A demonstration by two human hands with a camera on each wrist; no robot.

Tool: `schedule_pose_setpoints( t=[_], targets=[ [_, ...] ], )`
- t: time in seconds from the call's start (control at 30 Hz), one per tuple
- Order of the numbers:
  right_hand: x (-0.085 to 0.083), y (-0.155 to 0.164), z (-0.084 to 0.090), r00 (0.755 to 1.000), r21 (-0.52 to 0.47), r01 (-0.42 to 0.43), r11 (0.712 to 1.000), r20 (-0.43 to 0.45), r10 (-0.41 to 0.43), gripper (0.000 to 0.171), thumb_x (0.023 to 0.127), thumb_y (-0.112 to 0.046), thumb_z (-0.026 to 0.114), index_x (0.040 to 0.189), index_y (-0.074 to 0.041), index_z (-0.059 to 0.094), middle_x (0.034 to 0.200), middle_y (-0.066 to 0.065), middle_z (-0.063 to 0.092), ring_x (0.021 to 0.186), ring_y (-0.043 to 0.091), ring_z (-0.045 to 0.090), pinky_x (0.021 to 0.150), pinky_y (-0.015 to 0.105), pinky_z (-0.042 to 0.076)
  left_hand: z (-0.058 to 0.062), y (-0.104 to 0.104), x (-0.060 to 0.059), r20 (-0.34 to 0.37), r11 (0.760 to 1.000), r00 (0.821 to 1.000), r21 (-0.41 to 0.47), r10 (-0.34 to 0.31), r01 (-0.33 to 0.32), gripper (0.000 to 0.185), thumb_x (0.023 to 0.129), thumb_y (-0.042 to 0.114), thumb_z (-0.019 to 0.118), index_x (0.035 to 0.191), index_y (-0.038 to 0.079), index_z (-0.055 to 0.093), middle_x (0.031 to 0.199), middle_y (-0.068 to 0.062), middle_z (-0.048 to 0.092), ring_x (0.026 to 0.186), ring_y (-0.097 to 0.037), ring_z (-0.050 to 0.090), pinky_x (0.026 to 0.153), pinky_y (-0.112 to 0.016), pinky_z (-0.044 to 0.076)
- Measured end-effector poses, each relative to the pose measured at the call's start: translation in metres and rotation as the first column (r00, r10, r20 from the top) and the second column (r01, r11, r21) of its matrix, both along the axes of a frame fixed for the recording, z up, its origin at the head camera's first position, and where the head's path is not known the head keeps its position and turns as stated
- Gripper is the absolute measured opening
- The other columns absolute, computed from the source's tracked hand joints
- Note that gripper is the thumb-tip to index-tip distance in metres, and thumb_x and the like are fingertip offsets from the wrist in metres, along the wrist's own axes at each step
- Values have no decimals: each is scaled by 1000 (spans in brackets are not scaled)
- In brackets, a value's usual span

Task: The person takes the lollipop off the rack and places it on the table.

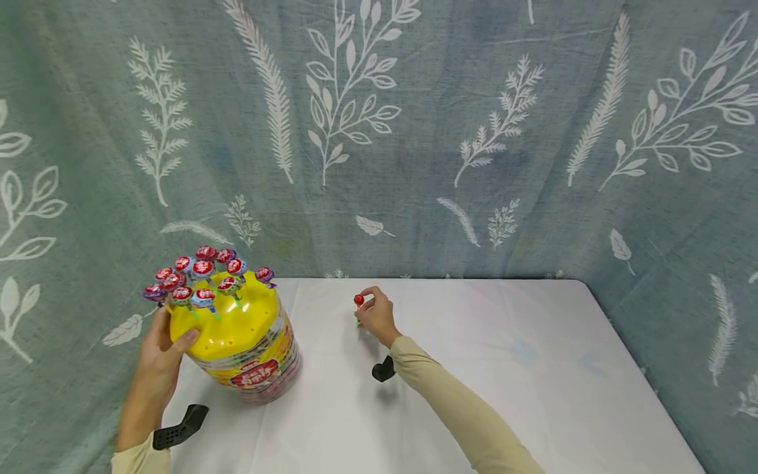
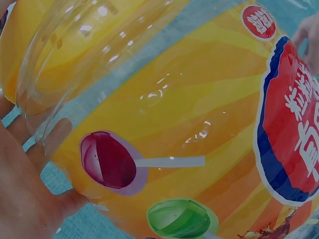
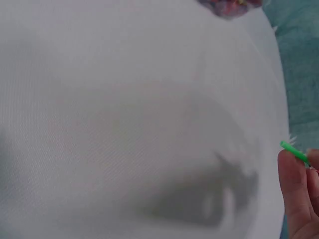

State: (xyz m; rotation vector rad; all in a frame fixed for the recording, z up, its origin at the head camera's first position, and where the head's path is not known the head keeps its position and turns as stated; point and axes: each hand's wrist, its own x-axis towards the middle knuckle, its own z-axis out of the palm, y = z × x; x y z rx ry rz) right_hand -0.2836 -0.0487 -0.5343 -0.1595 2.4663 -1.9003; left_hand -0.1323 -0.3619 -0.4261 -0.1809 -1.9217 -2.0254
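White table (image 1: 503, 368) first: the lollipop jar (image 1: 249, 349) sits near-left, tilted, with my left hand (image 1: 158, 359) wrapped around its side to steady it. Right hand (image 1: 374, 315) mid-table pinches one red lollipop (image 1: 358, 300), stick down, clear of the cloth.

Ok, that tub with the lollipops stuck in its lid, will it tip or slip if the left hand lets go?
Probably it would settle or rock: the tub looks tilted, with the left hand gripping the yellow lid. Its clear plastic wall is glossy and rounded, so likely slippery. The lollipops crowd one side of the top, which may make it a bit top-heavy.
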Motion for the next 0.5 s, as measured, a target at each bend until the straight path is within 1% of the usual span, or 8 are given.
schedule_pose_setpoints(
  t=[0.13,0.27,0.37,0.5],
  targets=[
    [-1,6,-12,1000,82,29,996,-2,-28,37,77,8,66,112,1,55,72,12,58,48,16,55,47,27,51,0,1,0,8,1000,1000,-8,3,-3,61,92,-2,51,146,15,31,133,-2,42,113,-12,45,91,-14,39],
    [-2,9,-23,998,158,61,986,10,-63,33,77,7,64,109,1,56,69,8,57,51,15,52,47,25,48,-1,1,0,-2,1000,1000,-15,-6,6,61,91,-4,49,146,14,30,132,-3,42,112,-13,46,91,-14,40],
    [-3,10,-29,997,186,65,980,20,-70,34,74,9,62,107,2,56,66,7,56,50,14,52,45,25,47,-2,-1,0,-11,1000,1000,-17,-7,6,61,91,-5,48,146,13,30,131,-4,43,111,-13,47,91,-15,40],
    [-5,9,-33,999,216,48,975,14,-52,35,71,12,61,104,2,56,61,6,55,42,14,51,42,25,46,-3,-3,1,-17,1000,1000,-17,-8,7,61,91,-5,48,146,13,30,132,-4,44,111,-13,47,91,-15,40]
  ],
)
